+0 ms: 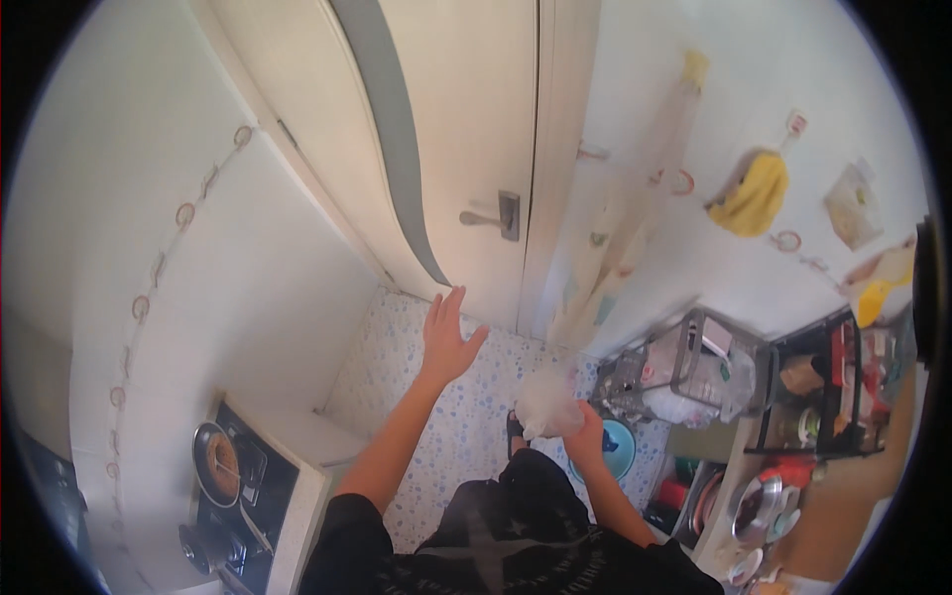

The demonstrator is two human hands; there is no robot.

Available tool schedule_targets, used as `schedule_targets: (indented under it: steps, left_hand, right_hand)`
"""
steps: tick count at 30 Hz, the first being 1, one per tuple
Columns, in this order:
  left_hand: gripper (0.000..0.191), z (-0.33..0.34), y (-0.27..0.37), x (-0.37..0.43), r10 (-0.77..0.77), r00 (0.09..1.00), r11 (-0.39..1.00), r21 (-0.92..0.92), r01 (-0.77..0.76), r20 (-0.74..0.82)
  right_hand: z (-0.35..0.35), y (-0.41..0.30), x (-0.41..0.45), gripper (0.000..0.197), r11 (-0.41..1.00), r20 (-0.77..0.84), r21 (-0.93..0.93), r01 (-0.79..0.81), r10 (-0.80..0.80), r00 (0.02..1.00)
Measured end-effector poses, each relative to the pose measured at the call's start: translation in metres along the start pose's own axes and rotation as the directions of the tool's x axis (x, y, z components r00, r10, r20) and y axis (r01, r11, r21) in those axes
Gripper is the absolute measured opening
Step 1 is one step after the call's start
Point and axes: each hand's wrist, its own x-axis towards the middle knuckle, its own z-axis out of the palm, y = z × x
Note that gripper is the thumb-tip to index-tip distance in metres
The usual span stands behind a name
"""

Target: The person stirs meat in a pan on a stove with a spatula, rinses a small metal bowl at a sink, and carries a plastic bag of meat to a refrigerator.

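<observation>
My left hand (451,342) reaches forward with its fingers apart and nothing in it, over the speckled floor in front of a cream door (476,119). My right hand (586,431) is closed on a crumpled, translucent white plastic bag (549,405), held low before my body. Whether the bag holds anything cannot be told. The door stands closed in its frame, its metal lever handle (509,216) beyond my left hand and not touched by it.
On the left, a frying pan (219,465) with brown contents sits on a black stove. A light blue basin (621,450) stands on the floor by my right forearm. Right of it are a dark rack (688,372) with plastic bags and crowded shelves. A yellow cloth (755,195) hangs on the wall.
</observation>
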Motion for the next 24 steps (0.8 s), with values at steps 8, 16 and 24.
schedule_targets:
  steps: [8, 16, 24]
  left_hand:
    - [0.076, 0.068, -0.005, 0.172, -0.052, 0.997, 0.915, 0.402, 0.022, 0.062]
    - [0.044, 0.086, -0.02, 0.204, 0.058, 0.997, 0.921, 0.383, -0.069, 0.041]
    - [0.039, 0.044, -0.02, 0.143, 0.0, 0.997, 0.919, 0.392, -0.032, 0.081]
  right_hand:
    - [-0.016, 0.006, 0.089, 0.012, 0.999, 0.029, -0.03, -0.042, 0.043, 0.999]
    - [-0.019, 0.003, 0.14, 0.012, 1.0, 0.058, -0.003, -0.028, 0.028, 0.998]
    - [-0.006, -0.011, 0.165, 0.013, 1.0, 0.151, 0.003, 0.01, -0.01, 0.988]
